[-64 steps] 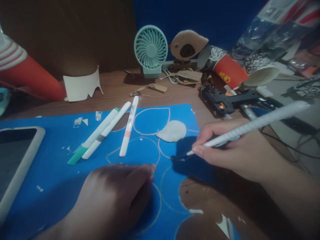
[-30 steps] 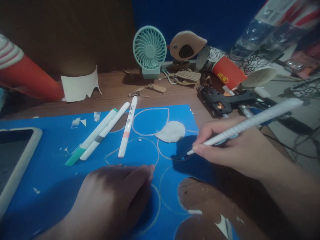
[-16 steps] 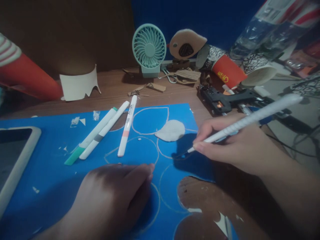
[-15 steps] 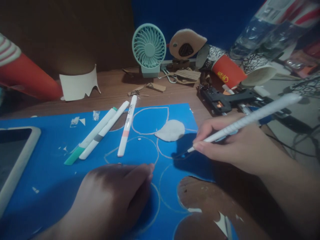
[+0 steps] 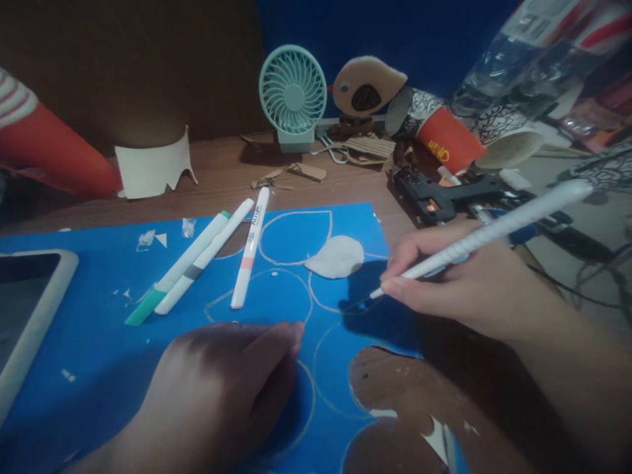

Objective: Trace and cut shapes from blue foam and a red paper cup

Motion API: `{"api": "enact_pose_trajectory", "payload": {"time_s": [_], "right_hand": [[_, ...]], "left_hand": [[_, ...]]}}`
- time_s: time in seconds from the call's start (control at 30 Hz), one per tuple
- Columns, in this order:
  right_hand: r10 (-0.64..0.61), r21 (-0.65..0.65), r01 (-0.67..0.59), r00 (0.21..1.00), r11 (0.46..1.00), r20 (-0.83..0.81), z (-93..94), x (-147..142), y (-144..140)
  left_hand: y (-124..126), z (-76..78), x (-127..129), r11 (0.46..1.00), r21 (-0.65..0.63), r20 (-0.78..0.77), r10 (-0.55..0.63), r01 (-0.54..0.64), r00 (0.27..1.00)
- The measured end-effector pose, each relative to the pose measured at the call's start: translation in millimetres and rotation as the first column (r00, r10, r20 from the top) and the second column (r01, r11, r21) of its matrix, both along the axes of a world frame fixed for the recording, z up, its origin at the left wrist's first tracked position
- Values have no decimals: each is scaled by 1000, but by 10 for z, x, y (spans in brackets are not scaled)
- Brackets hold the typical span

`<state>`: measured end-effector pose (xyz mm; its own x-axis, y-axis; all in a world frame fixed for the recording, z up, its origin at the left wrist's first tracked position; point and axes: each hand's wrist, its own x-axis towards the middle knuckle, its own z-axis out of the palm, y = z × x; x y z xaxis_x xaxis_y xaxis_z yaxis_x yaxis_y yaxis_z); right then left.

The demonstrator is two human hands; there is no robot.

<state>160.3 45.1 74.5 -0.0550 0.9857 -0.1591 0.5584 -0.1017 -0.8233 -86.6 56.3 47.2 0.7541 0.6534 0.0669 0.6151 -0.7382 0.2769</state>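
Observation:
My right hand [image 5: 444, 283] pinches a slim white pen-shaped tool with a fine tip [image 5: 474, 234]. Its tip meets the blue sheet [image 5: 99, 355] along a pale curved outline, in the hand's shadow. Just left of that tip lies a small white leaf-shaped piece [image 5: 338, 257]. My left hand [image 5: 227, 388] rests on the sheet, fingers curled and thumb against forefinger; whether anything is inside cannot be seen. Several petal outlines are drawn around it. Beyond it lie a white marker with an orange band [image 5: 249, 250], a grey-banded marker [image 5: 205, 260] and a green-ended marker [image 5: 175, 273].
Cut-out holes [image 5: 390, 382] bare the wooden table near my right forearm. A tablet [image 5: 54, 316] lies at left. Behind stand a mint fan [image 5: 293, 99] and a bird-shaped cut-out [image 5: 365, 85]. A black glue gun [image 5: 429, 197], red cup [image 5: 454, 141] and clear bottles [image 5: 518, 66] crowd the right.
The view has shifted very slightly. Both hands hold nearly the same positions, and the tool's tip stays at about the same spot on the outline.

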Motion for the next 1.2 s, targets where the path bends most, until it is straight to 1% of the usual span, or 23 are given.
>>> {"api": "enact_pose_trajectory", "payload": {"time_s": [0.13, 0.23, 0.43, 0.6, 0.77, 0.9, 1.2], "right_hand": [[9, 19, -9, 1000, 1000, -5, -3, 9, 7], [12, 25, -12, 1000, 1000, -5, -1, 15, 13], [13, -13, -13, 1000, 1000, -25, 5, 26, 19], [7, -14, -7, 999, 1000, -40, 2, 34, 21], [3, -25, -4, 999, 1000, -33, -1, 39, 30], [4, -39, -6, 1000, 999, -27, -1, 40, 33], [2, -42, -2, 1000, 999, -6, 4, 49, 38]], "left_hand": [[6, -4, -2, 1000, -2, -19, -1, 1, 1000], [9, -7, 3, 1000, 5, 0, -2, 2, 1000], [1, 1, 0, 1000, 6, 2, 7, -7, 1000], [0, -3, -16, 1000, 7, -1, 5, -5, 1000], [3, -27, -12, 1000, 9, -15, 16, -16, 1000], [1, -25, -14, 1000, -14, -26, 13, -13, 1000], [5, -14, -15, 1000, 8, -21, 4, -4, 1000]]}}
